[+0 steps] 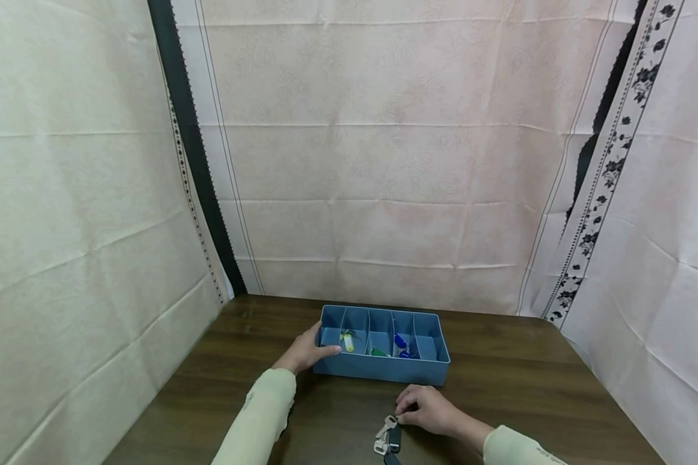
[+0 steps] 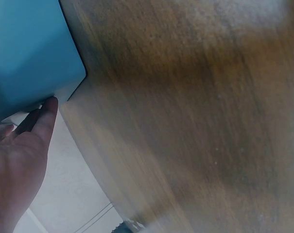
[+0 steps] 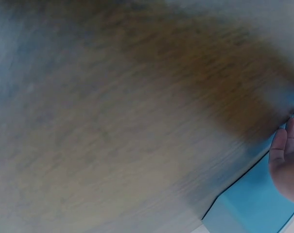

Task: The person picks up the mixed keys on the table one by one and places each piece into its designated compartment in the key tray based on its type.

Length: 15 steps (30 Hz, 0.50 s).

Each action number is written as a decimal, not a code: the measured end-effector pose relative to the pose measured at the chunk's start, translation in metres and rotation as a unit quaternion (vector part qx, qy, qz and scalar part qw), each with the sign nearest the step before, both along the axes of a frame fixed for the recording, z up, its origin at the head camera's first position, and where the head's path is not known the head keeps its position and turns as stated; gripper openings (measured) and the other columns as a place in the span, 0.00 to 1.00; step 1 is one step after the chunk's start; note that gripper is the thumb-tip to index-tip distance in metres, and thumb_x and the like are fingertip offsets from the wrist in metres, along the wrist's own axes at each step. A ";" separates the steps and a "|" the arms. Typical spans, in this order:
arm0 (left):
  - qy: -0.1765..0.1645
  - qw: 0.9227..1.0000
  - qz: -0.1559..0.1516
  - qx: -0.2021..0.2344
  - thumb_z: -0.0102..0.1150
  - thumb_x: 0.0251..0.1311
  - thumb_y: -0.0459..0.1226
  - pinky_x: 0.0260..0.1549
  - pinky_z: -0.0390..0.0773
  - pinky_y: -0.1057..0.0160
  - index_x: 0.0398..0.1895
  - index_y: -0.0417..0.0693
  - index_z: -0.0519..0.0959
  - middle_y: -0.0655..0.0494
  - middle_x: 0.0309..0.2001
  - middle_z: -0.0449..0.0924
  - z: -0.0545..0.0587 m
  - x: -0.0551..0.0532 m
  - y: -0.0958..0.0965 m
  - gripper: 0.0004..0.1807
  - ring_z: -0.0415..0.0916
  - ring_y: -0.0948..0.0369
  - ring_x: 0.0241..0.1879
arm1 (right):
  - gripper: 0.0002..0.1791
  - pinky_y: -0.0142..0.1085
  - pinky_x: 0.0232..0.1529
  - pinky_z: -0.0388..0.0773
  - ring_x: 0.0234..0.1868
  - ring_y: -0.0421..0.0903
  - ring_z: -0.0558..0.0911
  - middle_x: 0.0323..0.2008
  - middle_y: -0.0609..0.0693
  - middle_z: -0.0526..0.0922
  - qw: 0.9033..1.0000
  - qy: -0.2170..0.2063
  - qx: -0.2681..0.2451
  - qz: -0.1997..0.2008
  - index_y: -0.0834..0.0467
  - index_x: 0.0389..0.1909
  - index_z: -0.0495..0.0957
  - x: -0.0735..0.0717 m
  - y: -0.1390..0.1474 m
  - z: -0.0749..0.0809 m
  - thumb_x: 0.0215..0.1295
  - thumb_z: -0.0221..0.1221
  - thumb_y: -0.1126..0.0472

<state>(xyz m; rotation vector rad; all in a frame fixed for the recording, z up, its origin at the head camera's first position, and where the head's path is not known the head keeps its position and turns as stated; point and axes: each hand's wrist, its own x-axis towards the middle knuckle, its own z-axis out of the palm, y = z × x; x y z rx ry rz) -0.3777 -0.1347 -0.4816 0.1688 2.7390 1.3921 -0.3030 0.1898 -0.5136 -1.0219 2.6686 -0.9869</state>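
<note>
A blue box (image 1: 380, 370) with several compartments in a row sits on the wooden table. My left hand (image 1: 305, 351) holds its left end, thumb at the front rim and fingers along the end wall; the left wrist view shows the fingers of that hand (image 2: 25, 150) against the box (image 2: 35, 53). In front of the box, my right hand (image 1: 430, 410) pinches the top of a bunch of keys (image 1: 384, 436) with a black fob (image 1: 394, 439). Those keys are out of sight in the right wrist view, where the hand (image 3: 287, 165) overlaps the box (image 3: 258, 199).
Inside the box lie a yellow-and-white tag (image 1: 348, 341), a green piece (image 1: 378, 352) and blue pieces (image 1: 400, 342), in separate compartments; the first and last show bare floors. Brown table (image 1: 512, 368) extends on both sides. Pale cloth (image 1: 384, 161) hangs behind and at both sides.
</note>
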 end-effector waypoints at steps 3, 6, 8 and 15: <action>0.002 1.000 -0.001 0.003 0.70 0.56 0.55 0.64 0.61 0.35 0.80 0.48 0.48 0.39 0.74 0.57 0.000 0.000 0.000 0.56 0.57 0.39 0.71 | 0.02 0.38 0.48 0.76 0.44 0.35 0.78 0.41 0.42 0.83 1.000 0.005 0.003 0.001 0.50 0.30 0.88 0.001 -0.001 0.001 0.61 0.69 0.57; 0.003 1.000 -0.001 0.002 0.70 0.56 0.55 0.63 0.62 0.35 0.80 0.47 0.48 0.39 0.74 0.57 0.000 0.000 0.000 0.56 0.57 0.38 0.70 | 0.03 0.39 0.48 0.76 0.43 0.35 0.78 0.40 0.42 0.83 1.000 0.002 0.000 0.000 0.50 0.29 0.87 0.002 -0.001 0.001 0.61 0.68 0.56; 0.003 1.000 0.000 -0.001 0.70 0.55 0.56 0.63 0.62 0.34 0.80 0.47 0.48 0.39 0.74 0.57 0.000 0.000 0.000 0.56 0.57 0.38 0.70 | 0.04 0.39 0.48 0.76 0.43 0.35 0.78 0.40 0.42 0.83 1.000 0.000 -0.001 -0.001 0.50 0.29 0.87 0.002 -0.001 0.001 0.61 0.68 0.56; 0.002 1.000 -0.001 0.001 0.70 0.55 0.56 0.63 0.62 0.34 0.80 0.47 0.48 0.38 0.74 0.57 0.000 0.000 0.000 0.57 0.57 0.38 0.70 | 0.03 0.38 0.49 0.76 0.44 0.36 0.78 0.41 0.42 0.83 1.000 -0.004 -0.004 -0.006 0.47 0.29 0.87 0.001 0.001 0.000 0.62 0.68 0.55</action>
